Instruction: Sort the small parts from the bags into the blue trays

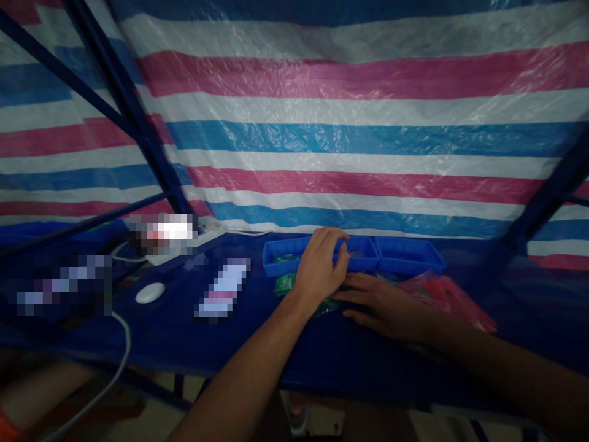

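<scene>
My left hand (pixel 322 264) reaches over the front wall of a shallow blue tray (pixel 271 267). Its fingers curve forward, with the thumb held apart from them, and nothing shows in the gap. Low beside it, my right hand (pixel 381 304) has its fingers stretched toward the left wrist, close to the tabletop. Green plastic packets (pixel 286 282) lie in front of the tray and partly under my hands. Right of these, red plastic bags (pixel 448 298) lie in a pile next to my right wrist. My hands hide part of the tray.
A second blue tray (pixel 407 255) adjoins on the right. Leftward on the blue table (pixel 257 331) are a phone (pixel 223 288), a white oval object (pixel 150 293) and a power strip (pixel 184 245). A white cable (pixel 124 344) hangs over the edge near another person's arm (pixel 46 383). Striped sheeting (pixel 350 141) hangs behind.
</scene>
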{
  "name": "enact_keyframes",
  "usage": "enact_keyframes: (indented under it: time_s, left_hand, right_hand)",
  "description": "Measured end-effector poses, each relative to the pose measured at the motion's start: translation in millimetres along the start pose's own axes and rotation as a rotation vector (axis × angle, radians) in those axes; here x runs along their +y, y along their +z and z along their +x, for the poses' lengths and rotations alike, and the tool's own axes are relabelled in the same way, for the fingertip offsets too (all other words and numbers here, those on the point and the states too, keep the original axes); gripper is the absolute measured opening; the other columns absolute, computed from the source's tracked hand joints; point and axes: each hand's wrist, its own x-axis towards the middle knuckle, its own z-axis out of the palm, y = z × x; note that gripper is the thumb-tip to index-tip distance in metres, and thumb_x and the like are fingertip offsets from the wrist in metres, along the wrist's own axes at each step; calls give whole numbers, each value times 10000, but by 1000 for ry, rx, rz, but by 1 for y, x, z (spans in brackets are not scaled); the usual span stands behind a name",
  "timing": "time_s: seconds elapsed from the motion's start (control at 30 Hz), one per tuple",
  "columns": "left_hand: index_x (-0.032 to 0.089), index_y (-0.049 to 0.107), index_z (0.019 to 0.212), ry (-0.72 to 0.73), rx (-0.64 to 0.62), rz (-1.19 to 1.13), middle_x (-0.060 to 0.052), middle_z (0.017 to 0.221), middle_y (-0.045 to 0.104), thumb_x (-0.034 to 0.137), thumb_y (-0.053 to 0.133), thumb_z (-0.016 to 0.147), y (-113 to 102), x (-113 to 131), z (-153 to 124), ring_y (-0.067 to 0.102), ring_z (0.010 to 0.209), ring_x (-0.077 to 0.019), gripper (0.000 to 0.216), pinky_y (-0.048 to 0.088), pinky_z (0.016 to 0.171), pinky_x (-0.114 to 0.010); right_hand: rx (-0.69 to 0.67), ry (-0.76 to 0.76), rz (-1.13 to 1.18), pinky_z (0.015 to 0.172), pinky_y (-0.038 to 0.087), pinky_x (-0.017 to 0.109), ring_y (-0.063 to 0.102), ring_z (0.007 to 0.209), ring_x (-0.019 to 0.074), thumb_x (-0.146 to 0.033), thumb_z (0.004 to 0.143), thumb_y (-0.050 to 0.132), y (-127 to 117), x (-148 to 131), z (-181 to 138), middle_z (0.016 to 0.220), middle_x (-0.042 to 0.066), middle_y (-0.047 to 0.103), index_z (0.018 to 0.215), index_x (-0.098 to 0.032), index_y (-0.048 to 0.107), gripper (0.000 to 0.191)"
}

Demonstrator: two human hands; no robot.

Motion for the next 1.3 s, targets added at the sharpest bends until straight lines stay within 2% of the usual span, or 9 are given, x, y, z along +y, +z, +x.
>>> enact_keyframes:
  time_s: [0.2, 0.33, 0.5, 0.6, 0.73, 0.9, 1.0, 1.13, 1.3]
  left_hand:
    - [190, 622, 1166, 5, -12, -7, -94, 1167, 683, 164, 490, 1020, 1, -2, -1, 597, 1176, -241, 198, 488, 1087, -436]
    - [186, 631, 1179, 0, -19, -54, -103, 1173, 695, 224, 470, 1060, 0, 0, -1, 621, 1178, -243, 203, 493, 1091, -440]
    - [196, 647, 1206, -53, -145, -156, -85, 1133, 738, 308, 478, 1081, 3, 3, -3, 705, 1054, -214, 238, 566, 987, -392]
    - [206, 627, 1273, -91, -216, -219, -73, 1145, 757, 299, 616, 1013, 9, 0, -4, 736, 1027, -209, 276, 601, 941, -372]
    - [221, 610, 1322, -117, -244, -294, -54, 1090, 770, 219, 668, 959, 15, -5, -4, 751, 936, -191, 368, 628, 853, -343]
    - [203, 651, 1237, -87, -175, -280, -54, 1024, 751, 199, 621, 979, 11, -2, -2, 734, 904, -180, 260, 623, 835, -330]
    - [213, 647, 1273, -13, -183, -223, -96, 1201, 706, 250, 669, 965, 7, 2, -4, 704, 1087, -219, 312, 609, 964, -392]
    - [290, 618, 1385, 115, -204, -166, -107, 1492, 562, 309, 809, 878, 4, 4, -5, 546, 1401, -273, 542, 494, 1176, -489]
    - [328, 675, 1333, 192, -231, -132, -65, 1483, 608, 249, 705, 965, 5, -1, -3, 563, 1393, -242, 378, 513, 1149, -495]
  right_hand:
    - [98, 73, -46, 1142, 522, 523, 660, 1306, 297, -295, 996, 653, 4, 8, -1, 1402, 116, 706, 1459, -261, 634, 465]
    - [347, 219, 66, 1107, 547, 503, 698, 1247, 272, -292, 1058, 552, -4, 10, -3, 1359, 78, 736, 1396, -290, 681, 362]
    - [692, 507, 362, 1007, 611, 454, 754, 1120, 288, -422, 900, 799, -12, 19, -1, 1256, 71, 782, 1246, -266, 750, 383]
    - [788, 523, 513, 957, 626, 414, 764, 1071, 268, -426, 812, 881, -11, 26, 0, 1210, 79, 787, 1239, -247, 710, 493]
    - [805, 492, 621, 907, 634, 392, 774, 1010, 240, -423, 785, 907, -10, 32, 1, 1120, 65, 791, 1355, -257, 615, 662]
    - [773, 540, 686, 938, 621, 397, 764, 1046, 248, -450, 783, 901, -10, 31, 3, 1104, 79, 798, 1211, -229, 676, 532]
    - [750, 558, 736, 904, 623, 381, 767, 1002, 238, -448, 798, 890, -11, 31, 2, 1070, 67, 801, 1233, -236, 682, 527]
    - [775, 545, 778, 847, 620, 348, 757, 964, 210, -418, 831, 867, -12, 34, -1, 1121, 32, 782, 1389, -307, 630, 616]
    - [697, 587, 765, 901, 606, 359, 744, 1046, 237, -449, 855, 835, -13, 30, -3, 1156, 43, 792, 1114, -267, 773, 322]
